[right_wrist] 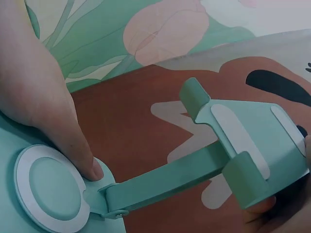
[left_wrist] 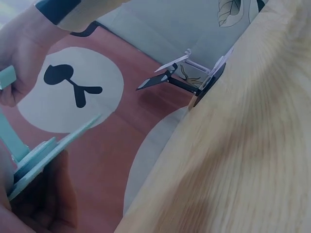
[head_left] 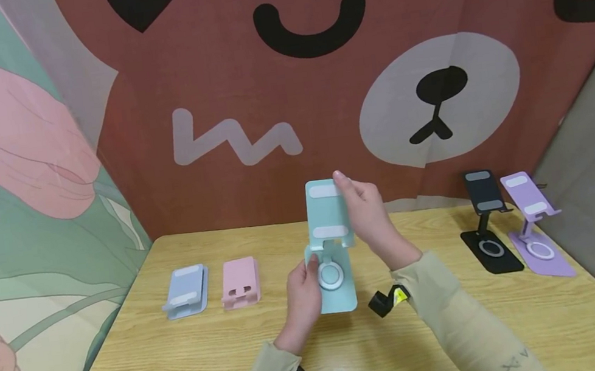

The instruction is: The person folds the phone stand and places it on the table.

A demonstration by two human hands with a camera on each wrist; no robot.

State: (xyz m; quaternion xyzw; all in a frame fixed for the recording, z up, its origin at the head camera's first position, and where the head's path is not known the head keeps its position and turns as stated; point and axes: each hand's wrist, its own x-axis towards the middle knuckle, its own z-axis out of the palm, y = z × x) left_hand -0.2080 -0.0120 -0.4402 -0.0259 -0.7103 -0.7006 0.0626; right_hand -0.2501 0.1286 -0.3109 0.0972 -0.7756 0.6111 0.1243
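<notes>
A teal folding phone stand (head_left: pixel 328 209) is held up over the table between both hands, its arm unfolded. My left hand (head_left: pixel 303 292) grips the base by its left edge, the thumb lying on top beside the white ring (right_wrist: pixel 51 189). With my right hand (head_left: pixel 369 214) I hold the upper plate by its right edge, thumb near the top corner. In the right wrist view the arm (right_wrist: pixel 167 177) slants from the base hinge to the plate (right_wrist: pixel 257 141), which has two white pads and two hooked lips. Part of the right hand's fingers is hidden behind the plate.
On the wooden table (head_left: pixel 185 363), a folded blue stand (head_left: pixel 186 291) and a folded pink stand (head_left: pixel 240 282) lie at left. An unfolded black stand (head_left: pixel 484 192) and a purple stand (head_left: pixel 527 196) stand at right. A printed bear curtain (head_left: pixel 244 198) hangs behind.
</notes>
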